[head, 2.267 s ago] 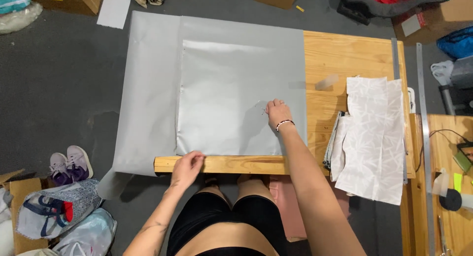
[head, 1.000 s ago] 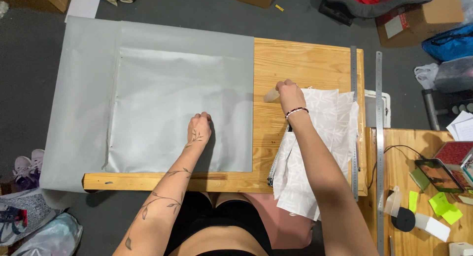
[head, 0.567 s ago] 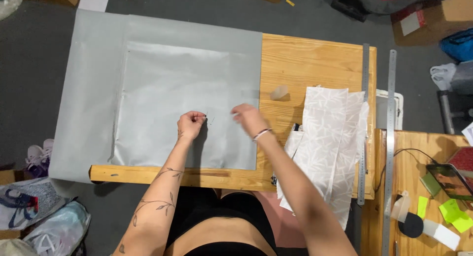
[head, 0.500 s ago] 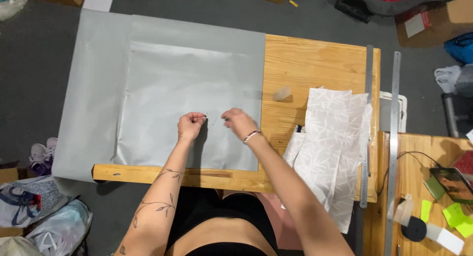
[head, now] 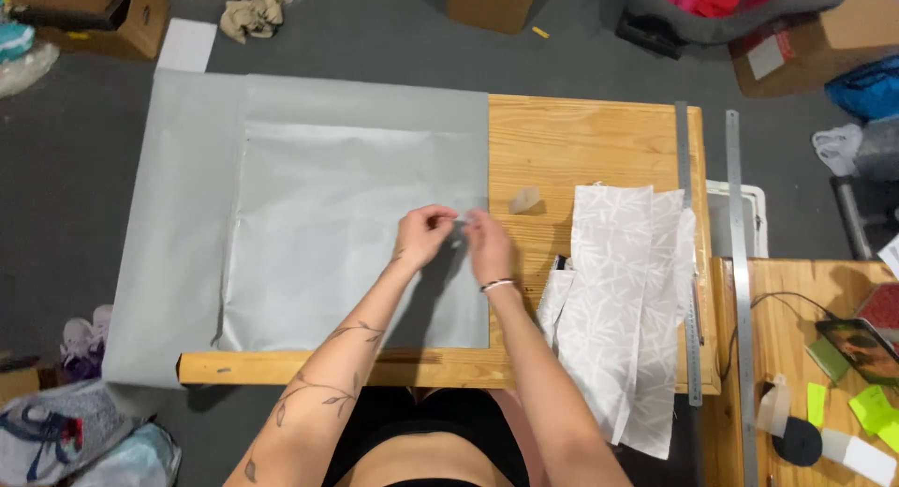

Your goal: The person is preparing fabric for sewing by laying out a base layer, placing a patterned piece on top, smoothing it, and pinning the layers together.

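The left hand (head: 423,236) and right hand (head: 487,245) meet over the right edge of the grey sheet (head: 309,225) spread on the wooden bench (head: 581,140), fingers pinched closed around something too small to identify. Patterned white fabric (head: 623,300) lies just right.

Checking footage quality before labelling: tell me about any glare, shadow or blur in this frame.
Head view: soft sheen on the grey sheet, no harsh glare; faint arm shadow beneath the left hand and right hand; fingertips slightly blurred; wooden table sharp.
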